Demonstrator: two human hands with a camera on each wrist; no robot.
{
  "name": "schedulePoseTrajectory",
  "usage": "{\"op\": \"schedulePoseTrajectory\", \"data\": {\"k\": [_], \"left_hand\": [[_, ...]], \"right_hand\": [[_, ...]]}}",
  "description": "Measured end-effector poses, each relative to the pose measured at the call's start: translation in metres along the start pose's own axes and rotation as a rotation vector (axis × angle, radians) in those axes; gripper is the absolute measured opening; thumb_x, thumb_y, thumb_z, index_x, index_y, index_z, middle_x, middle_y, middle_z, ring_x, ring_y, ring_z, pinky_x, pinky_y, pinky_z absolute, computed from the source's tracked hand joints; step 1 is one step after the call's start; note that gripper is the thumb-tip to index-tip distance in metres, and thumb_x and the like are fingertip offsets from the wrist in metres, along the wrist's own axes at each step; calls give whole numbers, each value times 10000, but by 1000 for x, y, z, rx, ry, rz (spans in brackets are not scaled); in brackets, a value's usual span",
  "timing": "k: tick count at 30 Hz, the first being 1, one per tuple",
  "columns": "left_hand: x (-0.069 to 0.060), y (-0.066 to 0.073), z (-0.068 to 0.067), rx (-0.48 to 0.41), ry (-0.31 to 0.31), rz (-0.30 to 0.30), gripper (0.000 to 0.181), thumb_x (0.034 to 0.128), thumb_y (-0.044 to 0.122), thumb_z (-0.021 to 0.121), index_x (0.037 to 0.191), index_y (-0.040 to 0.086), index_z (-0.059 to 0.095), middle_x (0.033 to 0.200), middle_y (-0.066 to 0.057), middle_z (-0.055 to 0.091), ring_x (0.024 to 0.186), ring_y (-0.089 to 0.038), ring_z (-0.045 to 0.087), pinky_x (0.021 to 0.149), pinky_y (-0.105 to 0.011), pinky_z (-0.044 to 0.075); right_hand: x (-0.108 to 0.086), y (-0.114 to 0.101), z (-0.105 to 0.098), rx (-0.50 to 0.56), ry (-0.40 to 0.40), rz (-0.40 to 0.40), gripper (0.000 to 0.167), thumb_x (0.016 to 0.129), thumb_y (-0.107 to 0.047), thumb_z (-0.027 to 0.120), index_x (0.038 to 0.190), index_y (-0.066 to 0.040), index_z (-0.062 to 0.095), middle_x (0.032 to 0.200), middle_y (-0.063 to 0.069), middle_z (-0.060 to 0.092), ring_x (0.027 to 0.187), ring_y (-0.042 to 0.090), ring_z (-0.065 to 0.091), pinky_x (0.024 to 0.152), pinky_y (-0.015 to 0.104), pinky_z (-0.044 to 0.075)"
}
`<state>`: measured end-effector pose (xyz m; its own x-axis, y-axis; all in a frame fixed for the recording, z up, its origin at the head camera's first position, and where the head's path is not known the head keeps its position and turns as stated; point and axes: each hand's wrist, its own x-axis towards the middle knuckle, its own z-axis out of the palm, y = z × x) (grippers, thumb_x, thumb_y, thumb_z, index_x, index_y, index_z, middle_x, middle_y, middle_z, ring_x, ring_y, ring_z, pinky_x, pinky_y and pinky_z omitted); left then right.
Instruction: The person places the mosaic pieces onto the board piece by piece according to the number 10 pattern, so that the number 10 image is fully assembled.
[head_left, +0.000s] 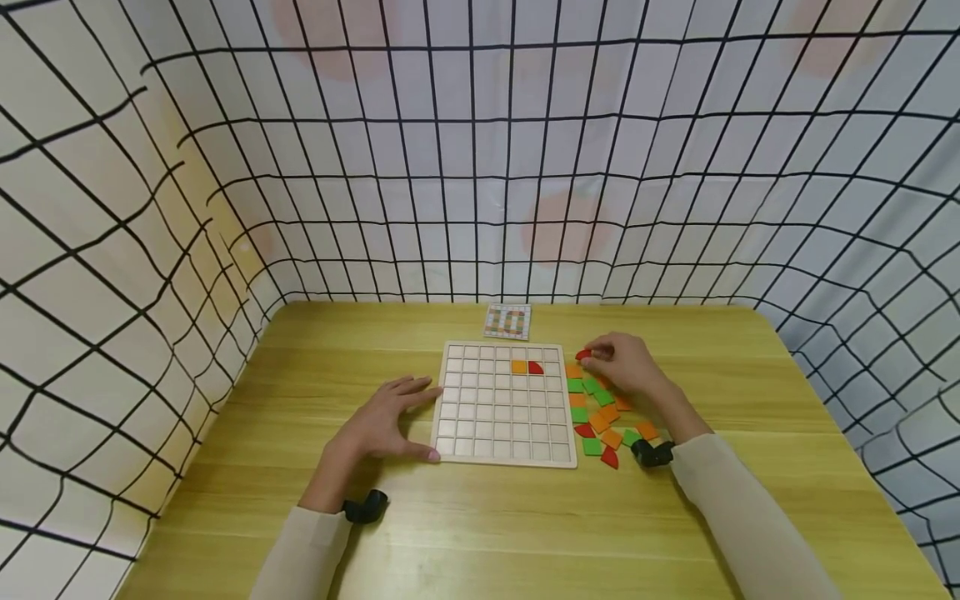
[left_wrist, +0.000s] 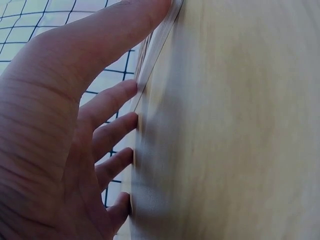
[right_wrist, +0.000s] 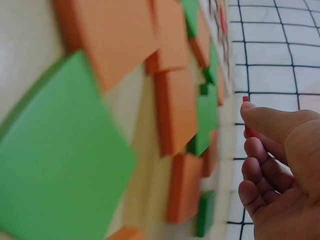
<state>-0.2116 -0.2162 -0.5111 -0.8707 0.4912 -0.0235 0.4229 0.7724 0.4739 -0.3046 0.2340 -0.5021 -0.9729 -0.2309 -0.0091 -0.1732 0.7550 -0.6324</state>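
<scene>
A wooden grid board (head_left: 502,417) lies in the middle of the table, with an orange square tile (head_left: 519,367) and a red quarter-round tile (head_left: 536,367) side by side in its upper right cells. My left hand (head_left: 386,423) rests at the board's left edge, thumb at the lower corner, fingers spread. My right hand (head_left: 626,364) pinches another red tile (head_left: 583,355) between thumb and fingertips, just off the board's upper right side. In the right wrist view only a sliver of that red tile (right_wrist: 245,99) shows past the thumb.
Loose orange, green and red tiles lie scattered right of the board, among them a green tile (head_left: 592,447) and a red tile (head_left: 610,457). A small pattern card (head_left: 507,322) lies behind the board. Black grid netting (head_left: 480,167) borders the table (head_left: 480,533).
</scene>
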Motion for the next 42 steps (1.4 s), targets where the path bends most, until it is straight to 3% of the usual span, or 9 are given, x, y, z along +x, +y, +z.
{"op": "schedulePoseTrajectory", "data": {"k": [7, 19, 29, 42], "left_hand": [[1, -1, -2, 9, 3, 5, 1066, 665, 724, 837, 1569, 312, 453, 1681, -37, 344, 1568, -365, 254, 1191, -698, 285], [-1, -1, -1, 9, 15, 2, 1077, 652, 733, 838, 1565, 304, 461, 1675, -43, 358, 1561, -377, 267, 1176, -707, 303], [0, -2, 0, 20, 22, 22, 990, 717, 703, 809, 1558, 305, 473, 1664, -51, 378, 1547, -378, 294, 1168, -703, 318], [0, -1, 0, 13, 23, 20, 981, 713, 700, 811, 1551, 312, 482, 1663, -50, 380, 1549, -372, 293, 1178, -696, 309]], "right_hand": [[2, -24, 2, 24, 12, -32, 342, 961, -287, 744, 1226, -72, 740, 1056, 91, 675, 918, 250, 569, 745, 331, 503], [18, -61, 37, 62, -24, -157, 289, 955, -250, 749, 1184, -74, 765, 1000, 49, 681, 891, 208, 584, 738, 324, 506], [29, -85, 63, 90, -82, -169, 285, 951, -240, 759, 1173, -62, 765, 969, 38, 670, 836, 183, 567, 726, 305, 496], [35, -89, 80, 81, -148, -124, 297, 944, -272, 771, 1194, -111, 756, 975, 11, 663, 850, 176, 562, 730, 294, 501]]}}
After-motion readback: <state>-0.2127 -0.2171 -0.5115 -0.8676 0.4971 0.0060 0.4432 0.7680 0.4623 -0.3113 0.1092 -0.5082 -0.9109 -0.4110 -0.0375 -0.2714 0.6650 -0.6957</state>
